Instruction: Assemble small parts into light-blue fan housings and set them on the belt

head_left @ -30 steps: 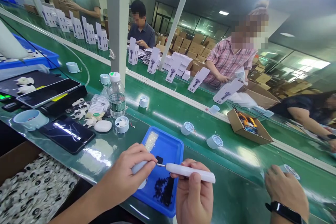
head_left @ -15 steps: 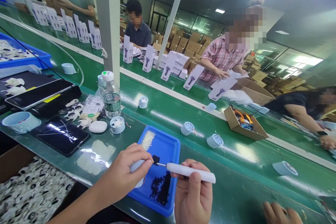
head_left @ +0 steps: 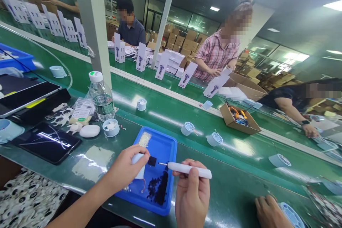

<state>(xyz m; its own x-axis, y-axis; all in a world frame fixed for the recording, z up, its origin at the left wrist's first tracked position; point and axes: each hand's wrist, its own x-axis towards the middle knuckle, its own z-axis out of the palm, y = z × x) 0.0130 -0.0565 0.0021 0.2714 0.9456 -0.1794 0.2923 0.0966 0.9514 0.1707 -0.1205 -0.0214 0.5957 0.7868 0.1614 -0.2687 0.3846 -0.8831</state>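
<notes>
Nearest the near edge of the green bench, the right hand (head_left: 191, 196) is seen raised with its back to the camera, fingers curled shut around a white pen-shaped tool (head_left: 188, 170) that is held level, its thin metal tip pointed left. The left hand (head_left: 125, 168) is reached in from the lower left, forearm slanted up across the bench edge, and its fingers are closed around a small white round part (head_left: 139, 165), from which thin red wires hang. A small black square piece (head_left: 151, 161) is pinched at the fingertips against that part, just left of the tool tip and apart from it. Both hands are held over a blue tray (head_left: 167, 142) set near the bench's near edge; a heap of small black pieces (head_left: 159, 188) lies in its near half and a patch of pale pieces (head_left: 144, 138) in its far left corner. At the lower right another person's hand (head_left: 269, 212) is seen beside a pale blue round part (head_left: 291, 214).

Further left a dark phone (head_left: 48, 142) lies flat, and behind it a water bottle (head_left: 100, 97) with a green label stands upright; its writing cannot be read. On the belt beyond, a cardboard box (head_left: 239, 119) holds coloured items, and white cartons (head_left: 187, 75) printed with a dark handheld-fan picture stand along the far side.
</notes>
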